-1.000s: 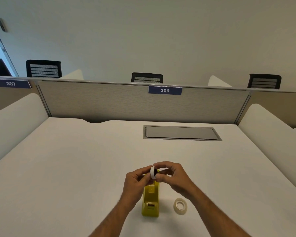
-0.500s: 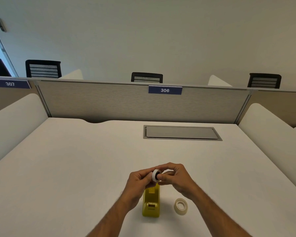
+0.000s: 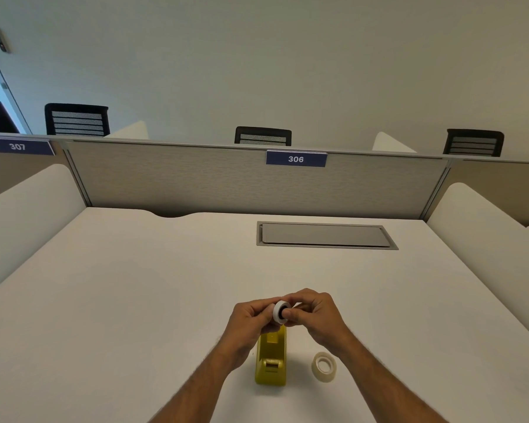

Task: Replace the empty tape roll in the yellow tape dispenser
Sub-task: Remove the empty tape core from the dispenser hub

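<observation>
The yellow tape dispenser (image 3: 271,360) stands on the white desk (image 3: 135,300), near the front edge, its far end hidden behind my hands. Just above that far end I hold a small white empty tape core (image 3: 278,312) with a dark centre. My left hand (image 3: 251,323) pinches the core from the left and my right hand (image 3: 316,315) grips it from the right. A full roll of clear tape (image 3: 324,366) lies flat on the desk to the right of the dispenser, untouched.
A grey cable hatch (image 3: 326,235) is set flush in the desk farther back. A fabric partition (image 3: 196,181) with a blue "306" label (image 3: 296,159) closes the far side. White side panels (image 3: 28,209) flank the desk; black chairs (image 3: 77,119) stand beyond.
Both hands have dropped slightly and turned the white core, so its dark centre now faces me. The dispenser and the clear roll have stayed put.
</observation>
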A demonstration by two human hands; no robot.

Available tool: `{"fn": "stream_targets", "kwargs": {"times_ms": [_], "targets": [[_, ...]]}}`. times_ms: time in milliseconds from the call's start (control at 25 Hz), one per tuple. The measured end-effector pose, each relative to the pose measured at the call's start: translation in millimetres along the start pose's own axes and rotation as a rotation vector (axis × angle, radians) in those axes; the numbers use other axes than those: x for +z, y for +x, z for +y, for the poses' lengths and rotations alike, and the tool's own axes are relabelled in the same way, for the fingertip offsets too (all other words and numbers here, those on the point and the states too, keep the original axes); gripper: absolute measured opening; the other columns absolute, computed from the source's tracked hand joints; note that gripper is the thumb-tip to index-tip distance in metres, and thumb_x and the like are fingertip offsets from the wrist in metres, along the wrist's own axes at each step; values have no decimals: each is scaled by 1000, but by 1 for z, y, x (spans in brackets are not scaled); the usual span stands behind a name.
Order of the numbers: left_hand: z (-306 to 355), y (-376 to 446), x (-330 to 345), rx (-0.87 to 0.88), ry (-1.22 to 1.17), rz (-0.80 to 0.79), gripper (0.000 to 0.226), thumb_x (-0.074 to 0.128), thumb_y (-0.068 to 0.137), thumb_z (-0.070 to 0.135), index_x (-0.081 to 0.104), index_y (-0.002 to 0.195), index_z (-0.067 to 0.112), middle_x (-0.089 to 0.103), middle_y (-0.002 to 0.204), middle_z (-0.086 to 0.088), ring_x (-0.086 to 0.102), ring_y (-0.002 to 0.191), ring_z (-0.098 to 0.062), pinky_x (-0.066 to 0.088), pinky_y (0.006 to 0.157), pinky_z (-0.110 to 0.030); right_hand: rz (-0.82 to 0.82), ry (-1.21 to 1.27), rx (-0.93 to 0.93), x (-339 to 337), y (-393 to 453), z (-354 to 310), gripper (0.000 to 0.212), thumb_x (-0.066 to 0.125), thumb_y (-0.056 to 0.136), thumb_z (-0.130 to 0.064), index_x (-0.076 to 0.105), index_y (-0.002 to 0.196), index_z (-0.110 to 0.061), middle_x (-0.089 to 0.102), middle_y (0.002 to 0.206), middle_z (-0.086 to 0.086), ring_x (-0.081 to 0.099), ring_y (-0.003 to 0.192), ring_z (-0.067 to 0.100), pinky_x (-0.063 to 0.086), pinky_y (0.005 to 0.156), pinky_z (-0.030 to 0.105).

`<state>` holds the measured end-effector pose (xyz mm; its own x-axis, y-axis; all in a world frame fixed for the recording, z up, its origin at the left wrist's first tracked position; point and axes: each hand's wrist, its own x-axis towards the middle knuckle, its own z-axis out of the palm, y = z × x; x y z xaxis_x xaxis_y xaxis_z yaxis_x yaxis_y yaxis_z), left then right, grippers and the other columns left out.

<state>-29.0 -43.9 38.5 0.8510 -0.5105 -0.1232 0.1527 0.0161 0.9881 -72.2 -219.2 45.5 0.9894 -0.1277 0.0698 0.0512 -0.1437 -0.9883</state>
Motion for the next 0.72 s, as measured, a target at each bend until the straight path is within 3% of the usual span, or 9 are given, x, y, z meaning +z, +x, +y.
{"fn": "stream_targets", "kwargs": {"times_ms": [720], "targets": [[7, 0, -1, -34, 17, -12, 22, 60, 94, 18, 74, 111, 18, 75, 107, -4, 71, 99, -25, 60, 82, -36, 49, -92, -43, 2, -2, 1, 18, 79, 78, -1, 78, 87, -17, 71, 91, 13, 73, 75, 29, 64, 64, 34]]}}
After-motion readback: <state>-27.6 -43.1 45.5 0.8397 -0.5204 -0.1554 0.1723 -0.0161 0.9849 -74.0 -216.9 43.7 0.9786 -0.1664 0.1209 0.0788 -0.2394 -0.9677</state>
